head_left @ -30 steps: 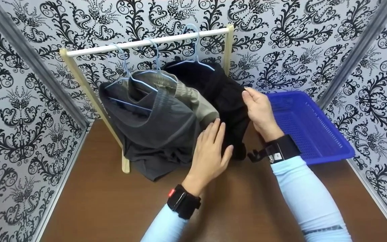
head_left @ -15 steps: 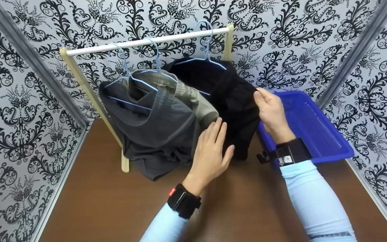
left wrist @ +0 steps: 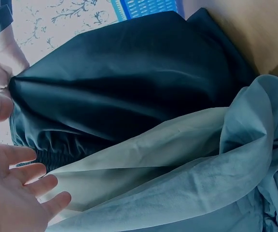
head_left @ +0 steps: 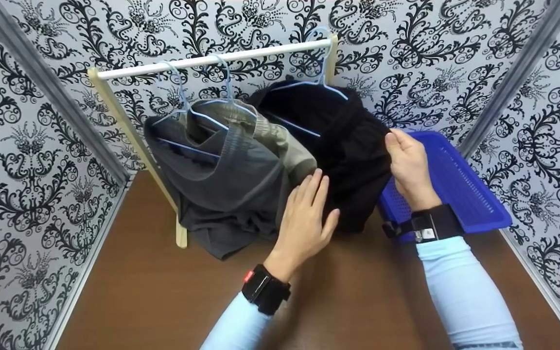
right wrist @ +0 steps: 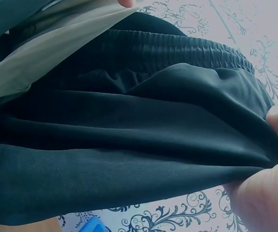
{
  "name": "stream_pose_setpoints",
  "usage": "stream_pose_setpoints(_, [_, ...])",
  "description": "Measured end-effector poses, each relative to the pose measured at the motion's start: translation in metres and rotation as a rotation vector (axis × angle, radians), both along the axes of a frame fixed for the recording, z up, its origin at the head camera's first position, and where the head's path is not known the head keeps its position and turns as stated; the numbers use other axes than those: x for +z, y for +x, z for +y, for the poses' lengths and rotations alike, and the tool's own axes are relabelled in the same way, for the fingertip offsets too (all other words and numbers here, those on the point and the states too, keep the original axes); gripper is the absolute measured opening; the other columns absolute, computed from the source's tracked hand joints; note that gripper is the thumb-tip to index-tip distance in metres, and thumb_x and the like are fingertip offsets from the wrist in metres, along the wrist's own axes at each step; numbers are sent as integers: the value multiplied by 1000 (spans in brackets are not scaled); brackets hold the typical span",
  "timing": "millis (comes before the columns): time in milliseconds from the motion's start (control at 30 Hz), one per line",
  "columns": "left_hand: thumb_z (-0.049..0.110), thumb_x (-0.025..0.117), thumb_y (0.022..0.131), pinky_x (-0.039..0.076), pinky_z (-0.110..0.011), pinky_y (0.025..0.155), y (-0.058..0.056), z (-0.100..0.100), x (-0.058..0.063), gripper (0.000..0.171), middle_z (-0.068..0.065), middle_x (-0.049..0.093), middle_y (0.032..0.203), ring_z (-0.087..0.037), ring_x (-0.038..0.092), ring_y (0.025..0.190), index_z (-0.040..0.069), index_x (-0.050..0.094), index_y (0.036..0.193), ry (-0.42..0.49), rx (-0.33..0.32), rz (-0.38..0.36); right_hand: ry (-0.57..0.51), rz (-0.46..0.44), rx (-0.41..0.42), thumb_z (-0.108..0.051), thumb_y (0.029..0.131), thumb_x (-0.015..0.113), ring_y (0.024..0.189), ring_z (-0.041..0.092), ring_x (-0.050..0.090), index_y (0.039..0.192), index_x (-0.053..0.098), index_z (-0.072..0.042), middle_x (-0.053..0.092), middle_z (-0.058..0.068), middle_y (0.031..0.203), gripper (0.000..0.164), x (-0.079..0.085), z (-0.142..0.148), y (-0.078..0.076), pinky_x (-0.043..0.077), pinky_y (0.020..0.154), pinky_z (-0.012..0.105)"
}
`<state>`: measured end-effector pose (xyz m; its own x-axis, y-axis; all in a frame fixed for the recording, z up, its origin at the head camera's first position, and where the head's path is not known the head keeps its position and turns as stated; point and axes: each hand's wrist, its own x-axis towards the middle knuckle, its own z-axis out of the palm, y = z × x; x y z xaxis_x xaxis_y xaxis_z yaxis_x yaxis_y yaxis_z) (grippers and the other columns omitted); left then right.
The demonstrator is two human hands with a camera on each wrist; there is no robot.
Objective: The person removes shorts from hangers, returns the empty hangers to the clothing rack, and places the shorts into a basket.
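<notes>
Black elastic-waist pants [head_left: 358, 160] hang from a light blue hanger [head_left: 326, 80] at the right end of the rack's bar. My right hand [head_left: 410, 167] pinches their right edge; in the right wrist view the cloth bunches between thumb and fingers [right wrist: 259, 198]. My left hand [head_left: 304, 223], fingers straight, rests by the edge of the khaki pants [head_left: 287, 148], which hang in the middle. In the left wrist view its fingers [left wrist: 30, 171] lie spread beside the khaki cloth. Dark grey pants [head_left: 221, 180] hang leftmost, their lower part lying on the table.
The rack has a white bar [head_left: 212, 60] on wooden posts [head_left: 134, 146]. A blue plastic basket [head_left: 460, 180] stands to the right, partly behind my right arm. Patterned walls [head_left: 430, 73] enclose the brown table [head_left: 163, 296] at the back and sides.
My right hand has moved right, drawing the black pants and their hanger along the bar to its right end. A gap has widened beside the khaki pants. My left hand has stayed nearly still.
</notes>
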<state>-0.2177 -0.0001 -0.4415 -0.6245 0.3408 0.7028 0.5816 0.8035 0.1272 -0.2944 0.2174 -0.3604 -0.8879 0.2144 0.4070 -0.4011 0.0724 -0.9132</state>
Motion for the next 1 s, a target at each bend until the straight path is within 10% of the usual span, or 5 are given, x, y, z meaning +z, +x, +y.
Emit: stream_pose_setpoints(1000, [37, 52, 106, 39, -49, 117, 6, 3, -8, 63, -16, 39, 162, -33, 43, 145, 0, 43, 155, -29, 20, -82, -35, -8, 24, -8, 106, 54, 84, 7, 64, 106, 76, 4, 73, -9, 91, 25, -23, 37, 18, 53, 79, 19])
